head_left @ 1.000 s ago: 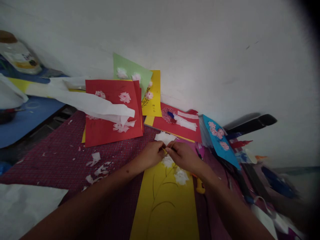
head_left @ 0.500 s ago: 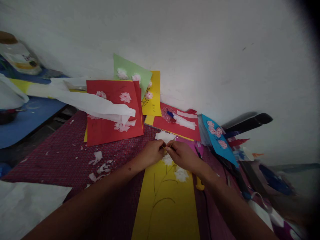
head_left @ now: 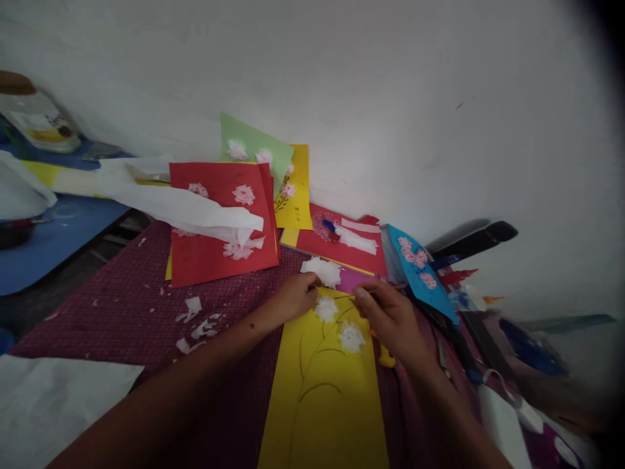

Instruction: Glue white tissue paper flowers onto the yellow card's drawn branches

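Observation:
A yellow card [head_left: 336, 410] lies on the cloth with dark drawn stems on it. Two white tissue flowers, one upper [head_left: 325, 309] and one lower [head_left: 351, 337], sit near its top end. My left hand [head_left: 297, 296] is closed at the card's top left edge, its fingertips partly hidden. At the top right, my right hand [head_left: 388, 316] pinches what looks like a thin stick, mostly covered by the fingers. Just beyond the card lie a piece of white tissue [head_left: 322, 270] and a purple sheet [head_left: 352, 280].
Red cards with pink flowers [head_left: 219, 260] stand at the left, with a white tissue strip [head_left: 195, 212] across them. A blue card [head_left: 415, 267] leans at the right. Tissue scraps [head_left: 204, 327] litter the checked cloth [head_left: 122, 312]. A yellow-handled tool [head_left: 385, 356] lies beside the card.
My hands were together above the upper flower. My right hand has moved right, away from my left, uncovering both flowers. My left hand has barely shifted.

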A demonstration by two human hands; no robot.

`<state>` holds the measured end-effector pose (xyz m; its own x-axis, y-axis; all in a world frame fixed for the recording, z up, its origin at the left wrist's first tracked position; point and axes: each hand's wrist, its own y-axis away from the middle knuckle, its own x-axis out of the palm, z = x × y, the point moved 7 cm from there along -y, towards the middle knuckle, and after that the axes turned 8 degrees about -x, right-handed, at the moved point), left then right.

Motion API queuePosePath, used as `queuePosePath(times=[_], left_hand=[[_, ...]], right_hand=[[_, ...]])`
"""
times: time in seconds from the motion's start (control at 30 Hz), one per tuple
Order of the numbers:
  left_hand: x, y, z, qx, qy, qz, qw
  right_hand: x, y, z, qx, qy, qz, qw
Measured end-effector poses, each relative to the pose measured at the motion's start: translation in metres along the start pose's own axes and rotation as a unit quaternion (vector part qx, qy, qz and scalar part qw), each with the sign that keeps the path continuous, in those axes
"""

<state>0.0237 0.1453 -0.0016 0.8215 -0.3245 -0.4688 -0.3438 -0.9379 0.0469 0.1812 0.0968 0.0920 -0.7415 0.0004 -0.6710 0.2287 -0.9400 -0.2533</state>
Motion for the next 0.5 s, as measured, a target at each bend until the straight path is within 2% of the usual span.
queuePosePath(times=[0.13,0.2,0.3,0.4,0.5], left_hand=[[-0.006,0.005,-0.013,0.056,-0.101,-0.001,0.993],[-0.006,0.009,-0.019,0.079,-0.179,-0.007,0.981],[-0.001,0.014,-0.022,0.085,-0.257,0.014,0.962],[0.003,0.016,-0.025,0.089,-0.287,0.021,0.954],[0.003,0.016,-0.025,0.087,-0.291,0.017,0.953]], right_hand=[[-0.01,0.072,-0.011,0.046,0.012,-0.058,0.997],[-0.009,0.111,-0.017,0.067,0.02,-0.09,0.994],[-0.005,0.157,-0.026,0.129,0.002,-0.136,0.982],[-0.001,0.179,-0.032,0.159,-0.024,-0.174,0.972],[0.002,0.185,-0.041,0.172,-0.044,-0.203,0.963]])
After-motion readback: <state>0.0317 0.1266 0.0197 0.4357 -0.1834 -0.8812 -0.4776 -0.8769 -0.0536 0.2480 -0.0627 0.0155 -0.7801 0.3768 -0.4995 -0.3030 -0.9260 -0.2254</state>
